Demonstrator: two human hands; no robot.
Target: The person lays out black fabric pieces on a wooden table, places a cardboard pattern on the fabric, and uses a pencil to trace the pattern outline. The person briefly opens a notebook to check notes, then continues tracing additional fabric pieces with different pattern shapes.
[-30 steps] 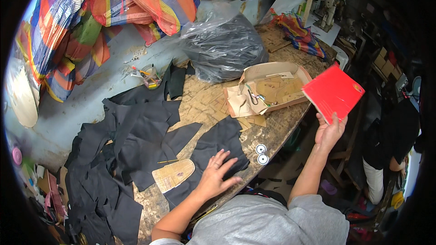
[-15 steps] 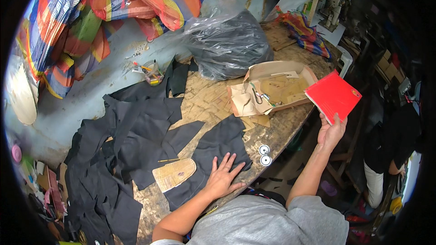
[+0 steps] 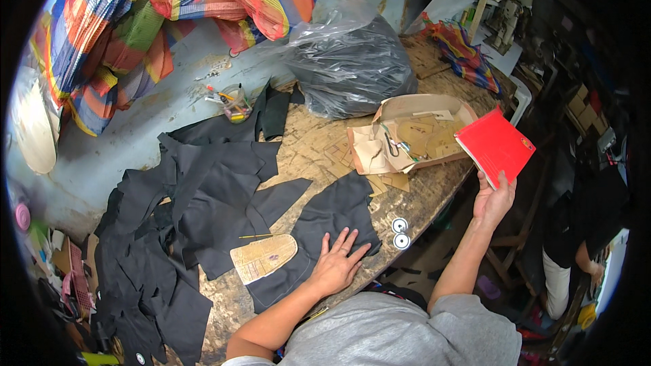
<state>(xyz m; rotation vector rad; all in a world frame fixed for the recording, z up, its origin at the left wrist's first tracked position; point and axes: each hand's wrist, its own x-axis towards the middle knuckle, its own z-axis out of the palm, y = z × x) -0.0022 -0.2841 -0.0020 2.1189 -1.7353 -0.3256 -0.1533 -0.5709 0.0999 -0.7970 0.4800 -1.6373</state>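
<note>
My right hand [image 3: 494, 196] grips the lower edge of a red notebook [image 3: 497, 146] and holds it up beyond the table's right edge. Flat on a piece of black leather-like sheet [image 3: 336, 207] rests my left hand [image 3: 337, 264], its fingers stretched out. Just left of that hand lies a tan, round-ended pattern piece [image 3: 264, 257] with faint marks on it. A thin yellow stick [image 3: 264, 236], perhaps a pencil, lies along its upper edge.
Black sheets and offcuts [image 3: 217, 190] cover the table's left side. Behind stand a cup of pens [image 3: 236, 106], a dark plastic bag [image 3: 352, 68] and a cardboard box [image 3: 434, 105] holding pattern pieces. Two round discs [image 3: 401, 232] lie by the edge. Another person [image 3: 583, 217] is at right.
The view has shifted slightly. The fingers of my left hand are a little closer together on the black sheet. My right hand still holds the red notebook in nearly the same place.
</note>
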